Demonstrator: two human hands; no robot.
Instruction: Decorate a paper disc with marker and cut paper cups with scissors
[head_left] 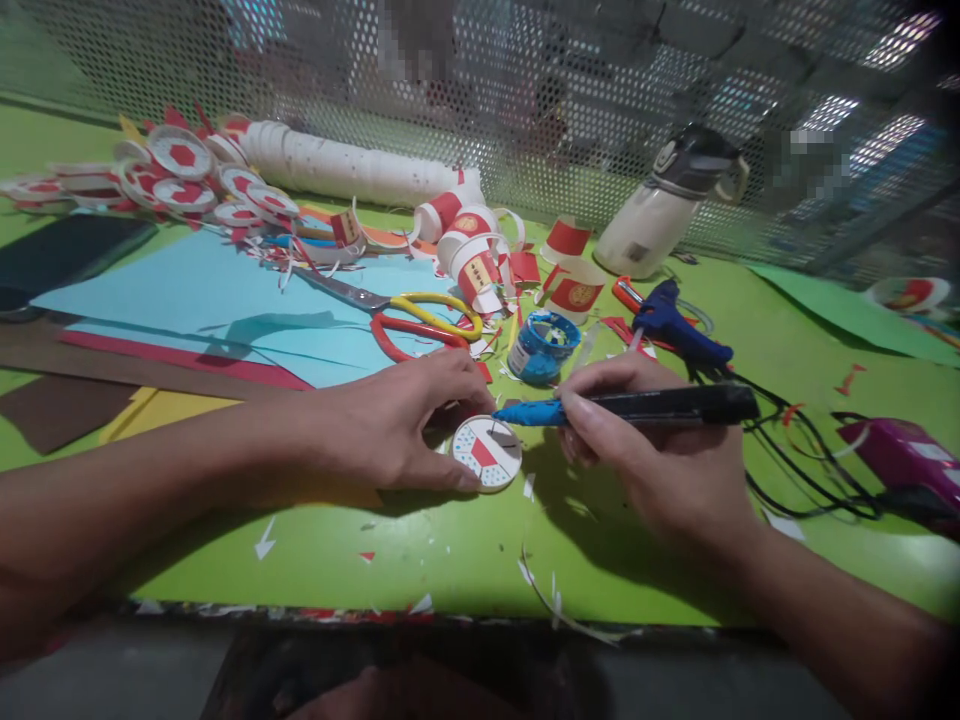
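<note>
Between the thumb and fingers of my left hand (409,420) a small round white disc (504,465) is gripped on the green table. A red shape marks the disc's middle, and blue dots cover part of its face. My right hand (652,450) is closed round a black marker (667,404) with a blue-smeared front end. The marker's tip is at the disc's upper edge; whether it touches cannot be made out. Just beyond the disc stands an open jar of blue paint (543,350). Scissors (405,310) with yellow and red handles lie behind my left hand.
Cut paper cups (472,250) and a long stack of white cups (352,160) lie at the back. Decorated discs (180,155) are heaped at left, near blue paper (187,290) and a dark phone (67,255). A glue gun (682,325), cables and a kettle-like jug (652,215) are at right.
</note>
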